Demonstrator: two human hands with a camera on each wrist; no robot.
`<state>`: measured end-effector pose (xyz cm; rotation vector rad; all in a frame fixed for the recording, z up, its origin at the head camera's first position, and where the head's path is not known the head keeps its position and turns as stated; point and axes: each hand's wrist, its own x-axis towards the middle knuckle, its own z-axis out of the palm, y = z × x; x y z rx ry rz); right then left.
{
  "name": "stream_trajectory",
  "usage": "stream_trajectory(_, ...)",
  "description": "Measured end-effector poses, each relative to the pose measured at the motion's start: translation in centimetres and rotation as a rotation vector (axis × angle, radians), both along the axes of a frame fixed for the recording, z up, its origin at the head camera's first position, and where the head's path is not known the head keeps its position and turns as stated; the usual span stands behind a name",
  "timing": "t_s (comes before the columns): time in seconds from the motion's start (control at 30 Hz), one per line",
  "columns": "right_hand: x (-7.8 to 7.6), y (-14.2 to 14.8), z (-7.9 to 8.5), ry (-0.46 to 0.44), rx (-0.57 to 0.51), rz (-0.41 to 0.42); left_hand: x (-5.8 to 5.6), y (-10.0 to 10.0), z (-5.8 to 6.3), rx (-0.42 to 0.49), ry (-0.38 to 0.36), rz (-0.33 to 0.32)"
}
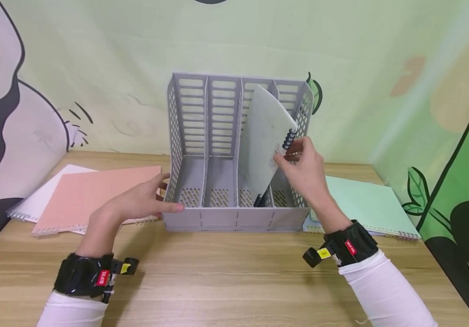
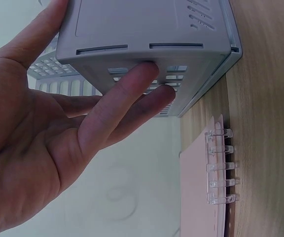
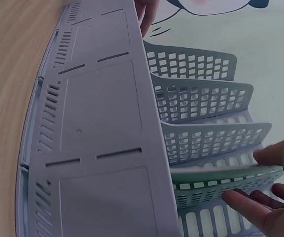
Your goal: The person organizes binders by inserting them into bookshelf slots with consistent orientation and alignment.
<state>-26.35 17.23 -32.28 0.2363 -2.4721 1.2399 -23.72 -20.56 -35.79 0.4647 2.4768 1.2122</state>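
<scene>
A grey four-slot file organizer (image 1: pixel 218 220) stands in the middle of the table. My left hand (image 1: pixel 136 200) holds its front left corner, thumb along the front rim and fingers against the perforated side wall. In the left wrist view, two fingertips (image 2: pixel 147 71) touch that side wall. My right hand (image 1: pixel 306 168) pinches a pale, whitish-green notebook (image 1: pixel 265 131) near its black spiral binding (image 1: pixel 289 138), thumb on the cover and fingers behind. The notebook stands tilted in the third slot from the left, its lower edge down inside, right beside the divider.
Left of the organizer lie a pink spiral notebook (image 1: pixel 95 195) and a white one (image 1: pixel 30 204) partly beneath it. A mint-green spiral notebook (image 1: pixel 369 204) lies to the right, overlapping a bluish one (image 1: pixel 311 225). A printed backdrop (image 1: pixel 116 68) rises behind the table.
</scene>
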Motion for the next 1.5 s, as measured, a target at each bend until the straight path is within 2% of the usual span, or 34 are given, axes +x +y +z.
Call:
stream_trajectory(0.4, 0.5, 2.1, 0.0, -0.052, -0.021, 0.022, -0.1, -0.1, -0.1, -0.021, 0.007, 0.005)
stream_trajectory(0.73, 1.1, 4.9, 0.0, -0.093, -0.029, 0.034, -0.1, 0.0, 0.0, -0.023, 0.015, 0.001)
stream_trajectory(1.07, 1.8, 7.4, -0.9, -0.105, 0.131, 0.014, 0.0, 0.0, 0.0, -0.017, -0.003, 0.003)
stream_trajectory(1.23, 1.6, 8.2, -1.9, -0.111, 0.199, 0.034, 0.0, -0.2, 0.1, -0.017, -0.007, 0.005)
stream_trajectory(1.5, 1.7, 9.1, -3.0, -0.192, 0.300, 0.118, 0.0, -0.2, 0.0, -0.035, -0.005, 0.009)
